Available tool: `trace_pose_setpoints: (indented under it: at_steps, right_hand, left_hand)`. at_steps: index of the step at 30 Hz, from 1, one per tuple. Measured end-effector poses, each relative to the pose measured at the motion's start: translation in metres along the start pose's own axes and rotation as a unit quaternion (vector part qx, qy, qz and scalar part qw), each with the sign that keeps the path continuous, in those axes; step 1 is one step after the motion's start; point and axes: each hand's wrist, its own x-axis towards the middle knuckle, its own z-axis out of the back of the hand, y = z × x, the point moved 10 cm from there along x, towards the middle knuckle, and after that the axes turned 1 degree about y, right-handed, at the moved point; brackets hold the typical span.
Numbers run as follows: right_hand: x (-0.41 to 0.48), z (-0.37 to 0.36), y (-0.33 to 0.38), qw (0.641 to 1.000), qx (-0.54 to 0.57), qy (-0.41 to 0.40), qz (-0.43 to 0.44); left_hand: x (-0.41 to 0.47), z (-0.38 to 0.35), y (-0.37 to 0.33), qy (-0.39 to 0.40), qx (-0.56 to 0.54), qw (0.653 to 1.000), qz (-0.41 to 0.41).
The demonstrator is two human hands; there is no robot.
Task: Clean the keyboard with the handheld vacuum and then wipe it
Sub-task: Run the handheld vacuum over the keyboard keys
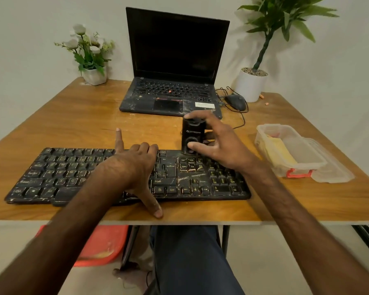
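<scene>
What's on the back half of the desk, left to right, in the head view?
white flower pot → laptop → mouse → potted plant → small orange bits

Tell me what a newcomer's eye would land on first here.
A small black handheld vacuum stands upright at the far edge of the scuffed black keyboard, toward its right end, in the grip of the right hand. The left hand lies across the keyboard's middle, index finger pointing away. Behind them sits an open laptop with a dark screen.
</scene>
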Motion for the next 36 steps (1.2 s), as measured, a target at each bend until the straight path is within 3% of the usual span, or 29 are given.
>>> trace_pose_setpoints:
  at_steps: [6, 14, 18, 21, 24, 27, 30, 32, 34, 36]
  right_hand:
    - [0.016, -0.031, 0.020, 0.999, -0.009, 0.021, 0.040]
    - [-0.026, 0.039, -0.016, 1.000, -0.007, -0.027, -0.011]
    - [-0.007, -0.002, 0.004, 1.000, 0.004, 0.008, 0.015]
    - [0.013, -0.026, 0.018, 0.998, -0.032, 0.021, 0.049]
    - [0.024, -0.009, 0.005, 0.990, -0.139, -0.003, 0.024]
    - [0.014, 0.020, -0.003, 0.995, -0.068, -0.070, -0.004]
    - [0.000, -0.001, 0.010, 0.999, 0.006, -0.031, 0.025]
    - [-0.003, -0.011, 0.010, 0.997, -0.065, -0.001, 0.035]
    - [0.002, 0.000, 0.003, 0.978, -0.206, -0.010, 0.033]
    - [0.002, 0.018, -0.006, 0.976, -0.215, -0.044, 0.007]
  left_hand:
    - [-0.001, -0.002, 0.004, 0.000, 0.002, 1.000, 0.010]
    - [-0.002, -0.002, 0.001, 0.004, 0.005, 1.000, 0.001]
    - [-0.002, 0.000, 0.001, 0.003, 0.005, 1.000, 0.005]
    - [-0.003, 0.000, 0.002, 0.005, 0.007, 1.000, 0.010]
    - [-0.005, -0.001, 0.003, 0.007, 0.004, 1.000, 0.010]
    - [-0.003, -0.002, 0.003, 0.006, 0.000, 1.000, 0.007]
    - [-0.003, -0.003, 0.002, 0.011, 0.002, 1.000, 0.007]
    - [-0.002, -0.003, 0.002, 0.010, 0.003, 1.000, 0.007]
    - [-0.002, -0.003, 0.003, 0.004, -0.001, 1.000, 0.009]
    - [-0.003, -0.003, 0.003, 0.003, -0.002, 1.000, 0.009]
